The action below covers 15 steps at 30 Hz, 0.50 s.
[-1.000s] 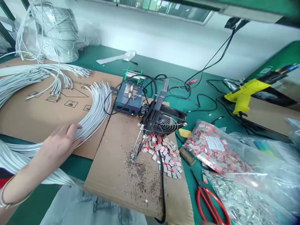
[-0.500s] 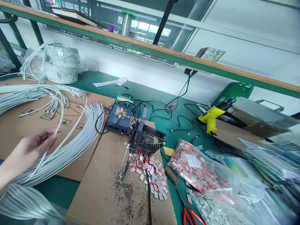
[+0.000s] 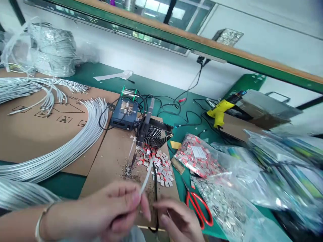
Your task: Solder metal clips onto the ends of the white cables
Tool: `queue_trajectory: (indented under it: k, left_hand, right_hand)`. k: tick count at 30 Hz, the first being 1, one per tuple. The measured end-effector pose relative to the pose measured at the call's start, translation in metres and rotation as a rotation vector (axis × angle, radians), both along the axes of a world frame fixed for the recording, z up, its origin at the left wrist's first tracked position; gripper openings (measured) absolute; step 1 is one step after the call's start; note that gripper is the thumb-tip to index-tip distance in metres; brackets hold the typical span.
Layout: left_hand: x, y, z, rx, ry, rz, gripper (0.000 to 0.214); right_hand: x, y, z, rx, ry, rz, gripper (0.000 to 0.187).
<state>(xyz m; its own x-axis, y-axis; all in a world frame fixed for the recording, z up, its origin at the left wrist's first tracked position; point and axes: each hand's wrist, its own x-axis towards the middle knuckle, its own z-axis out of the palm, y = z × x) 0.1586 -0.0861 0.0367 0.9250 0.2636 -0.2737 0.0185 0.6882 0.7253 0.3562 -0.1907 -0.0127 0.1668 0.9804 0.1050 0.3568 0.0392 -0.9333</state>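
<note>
My left hand is low in the middle of the view, its fingers pinched on a single grey cable whose free end points up toward the soldering iron. My right hand is just to the right of it, fingers loosely curled and blurred, close to the cable but not clearly gripping it. A heap of small red-and-white parts lies on the cardboard just beyond both hands. The big curved bundle of grey cables lies to the left.
A blue soldering station and a black fan stand behind the parts. Red-handled scissors, plastic bags of parts and a yellow glue gun are to the right. Cable coils sit far left.
My left hand has drawn one cable out of the bundle and carried it from the left to the front centre. My right hand has come into view beside it. The camera tilted down.
</note>
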Motion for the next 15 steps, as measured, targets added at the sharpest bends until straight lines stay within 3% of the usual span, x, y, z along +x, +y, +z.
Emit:
queue_trajectory:
  k: [4,10,12,15]
  left_hand:
    - [-0.010,-0.027,-0.039,0.164,0.260,-0.201,0.051]
    - [-0.033,-0.032,-0.053,0.365,0.438,-0.261,0.046]
    - [-0.029,-0.035,-0.055,0.332,0.411,-0.226,0.045]
    - [-0.015,-0.038,-0.060,0.250,0.290,-0.032,0.048]
  right_hand:
    - [-0.027,0.013,0.002,-0.039,0.180,0.015,0.020]
    - [-0.039,0.017,0.000,-0.149,0.331,-0.005,0.014]
    - [-0.042,0.017,0.000,-0.185,0.383,-0.014,0.014]
    - [-0.046,0.017,-0.003,-0.251,0.489,0.035,0.018]
